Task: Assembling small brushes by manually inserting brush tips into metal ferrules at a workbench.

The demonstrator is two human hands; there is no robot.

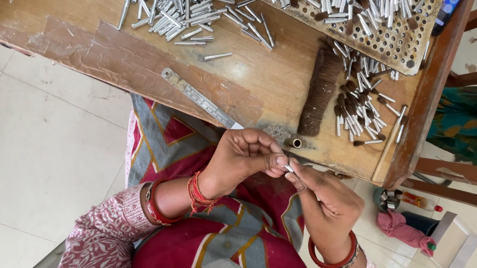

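Note:
My left hand [242,158] and my right hand [324,200] meet above my lap, just below the wooden table's [88,6] near edge. Between their fingertips they pinch one small silver metal tube [289,168]; most of it is hidden by the fingers. A heap of similar silver tubes [172,4] lies at the table's far left. Tubes with dark tufts at one end [361,107] lie at the right. A row of dark brown bristle hair [320,92] lies beside them. A small brass ferrule [295,143] rests on the table near my fingers.
A metal ruler [198,98] lies slanted along the table's front edge. A perforated board [395,47] holding more tubes sits at the back right. On the tiled floor at the right are a pink cloth [400,228], a bottle [417,200] and a small box [453,242].

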